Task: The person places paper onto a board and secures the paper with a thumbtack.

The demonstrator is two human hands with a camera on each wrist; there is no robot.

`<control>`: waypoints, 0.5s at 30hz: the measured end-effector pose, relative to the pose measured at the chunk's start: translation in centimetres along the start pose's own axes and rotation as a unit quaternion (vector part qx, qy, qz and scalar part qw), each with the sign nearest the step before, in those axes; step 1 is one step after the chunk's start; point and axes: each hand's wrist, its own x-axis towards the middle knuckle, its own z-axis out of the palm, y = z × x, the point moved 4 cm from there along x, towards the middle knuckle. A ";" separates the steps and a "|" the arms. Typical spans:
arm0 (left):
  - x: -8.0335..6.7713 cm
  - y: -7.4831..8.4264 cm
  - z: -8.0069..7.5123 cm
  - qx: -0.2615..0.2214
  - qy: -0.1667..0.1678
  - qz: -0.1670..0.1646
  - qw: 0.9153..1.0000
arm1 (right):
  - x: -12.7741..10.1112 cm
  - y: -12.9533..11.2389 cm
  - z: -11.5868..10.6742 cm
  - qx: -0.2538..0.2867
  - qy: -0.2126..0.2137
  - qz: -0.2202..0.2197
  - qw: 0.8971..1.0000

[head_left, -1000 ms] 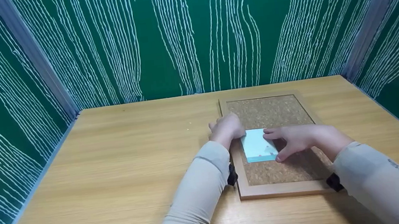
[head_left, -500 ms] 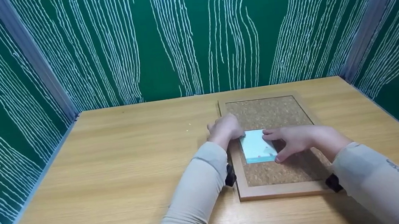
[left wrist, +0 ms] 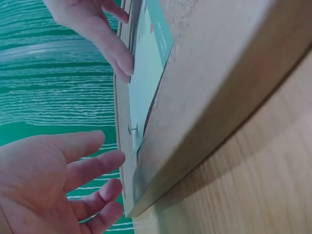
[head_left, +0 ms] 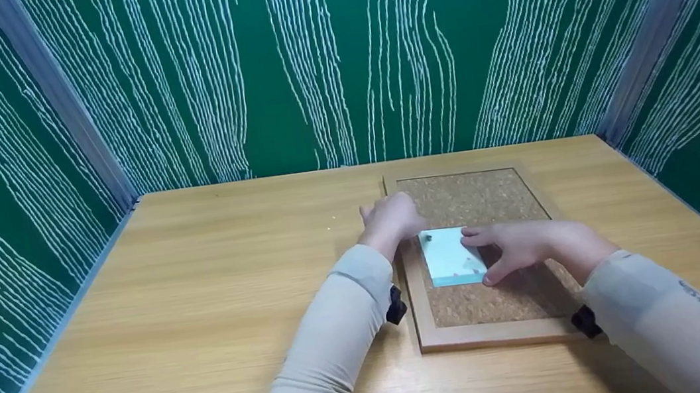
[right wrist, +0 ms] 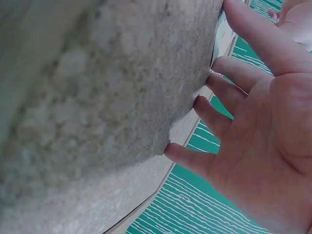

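A light blue card (head_left: pixel 447 256) lies on a cork board (head_left: pixel 477 197) with a pale wooden frame (head_left: pixel 418 308). My right hand (head_left: pixel 509 249) presses the card's right side with straight fingers (left wrist: pixel 116 50). My left hand (head_left: pixel 391 218) hovers just left of the card's far left corner, fingers relaxed and holding nothing. In the left wrist view a metal pin (left wrist: pixel 132 129) stands in the card (left wrist: pixel 152 58) near that corner, a short way from my open left hand (left wrist: pixel 73 180). The right wrist view shows my right hand (right wrist: pixel 253 122) with fingers spread on the cork (right wrist: pixel 97 97).
The board lies on the right half of a wooden table (head_left: pixel 202 295). Green walls with white wavy lines (head_left: pixel 320 60) enclose the table at the back and both sides.
My left hand has lifted off the card's far left corner and drawn slightly back and left. My right hand stays pressed on the card.
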 end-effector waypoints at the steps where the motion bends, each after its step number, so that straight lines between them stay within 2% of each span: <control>1: -0.1 0.0 0.0 0.008 0.000 0.003 1.000 | 0.0 0.0 0.0 -0.001 0.000 0.001 1.000; 6: -0.3 0.2 0.1 0.036 -0.003 0.013 0.999 | 0.1 0.2 0.1 0.004 -0.003 0.013 1.000; 15: -0.3 -0.1 0.5 0.036 0.007 0.016 0.999 | 0.1 0.2 0.1 0.002 0.001 0.010 1.000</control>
